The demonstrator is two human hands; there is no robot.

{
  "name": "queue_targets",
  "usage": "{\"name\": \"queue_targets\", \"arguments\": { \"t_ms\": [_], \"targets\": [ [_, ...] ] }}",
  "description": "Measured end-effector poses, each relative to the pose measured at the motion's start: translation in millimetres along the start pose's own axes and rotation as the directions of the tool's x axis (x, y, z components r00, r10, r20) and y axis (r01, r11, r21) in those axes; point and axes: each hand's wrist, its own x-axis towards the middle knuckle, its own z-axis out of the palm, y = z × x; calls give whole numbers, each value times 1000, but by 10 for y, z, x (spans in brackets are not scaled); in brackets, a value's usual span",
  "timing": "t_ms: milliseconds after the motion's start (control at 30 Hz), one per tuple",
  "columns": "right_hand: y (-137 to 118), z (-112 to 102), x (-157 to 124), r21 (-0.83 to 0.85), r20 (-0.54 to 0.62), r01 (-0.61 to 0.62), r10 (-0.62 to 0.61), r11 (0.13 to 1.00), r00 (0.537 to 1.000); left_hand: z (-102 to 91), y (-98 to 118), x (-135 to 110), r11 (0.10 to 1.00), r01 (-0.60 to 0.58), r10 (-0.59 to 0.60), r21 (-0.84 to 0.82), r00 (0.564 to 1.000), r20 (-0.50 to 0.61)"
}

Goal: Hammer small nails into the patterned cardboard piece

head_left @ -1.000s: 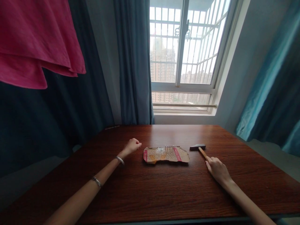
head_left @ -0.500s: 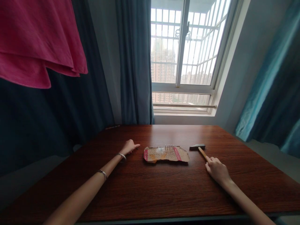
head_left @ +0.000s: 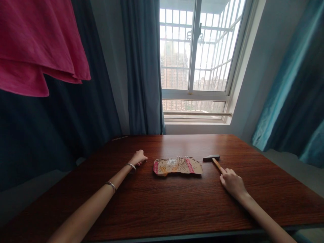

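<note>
My right hand (head_left: 233, 183) is wrapped round the wooden handle of a hammer (head_left: 217, 164). The hammer's dark head rests at the table, right of a piece of cardboard (head_left: 164, 167) with pink bands and dots. Several nails (head_left: 182, 159) stand upright in a row along the cardboard's far side. To the left of the cardboard and apart from it, my left hand (head_left: 138, 157) is closed in a pinch. A tiny tip of what looks like a nail (head_left: 146, 161) shows at its fingertips; the rest is hidden by the fingers. Two bracelets circle the left wrist and forearm.
The brown wooden table (head_left: 162, 206) carries all of this. Behind it are a barred window (head_left: 193, 60) and blue curtains (head_left: 144, 67). A pink cloth (head_left: 43, 50) hangs at the upper left.
My left thumb, stretched toward the cardboard before, has drawn in and the fingers are closed together. My right hand keeps its hold on the hammer. The whole view has shifted slightly.
</note>
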Motion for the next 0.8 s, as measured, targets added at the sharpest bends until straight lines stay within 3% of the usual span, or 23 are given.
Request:
{"name": "queue_targets", "arguments": {
  "t_ms": [367,500,600,700,800],
  "targets": [
    [-1,24,-14,1,-16,18,-18,1000,1000,-75,25,-38,984,-44,48,175,999,-18],
    [-4,47,-19,2,-14,12,-12,1000,1000,-126,149,-139,985,-161,162,57,987,-9],
    [12,25,-5,28,21,-11,11,1000,1000,-185,325,-246,972,-234,232,-8,969,-81],
    [28,-81,36,94,27,-35,32,995,999,-231,544,-392,929,-362,345,-80,923,-171],
    [-66,-260,93,261,-76,-47,69,964,995,-191,781,-604,837,-494,467,-237,869,-164]
  ]
}}
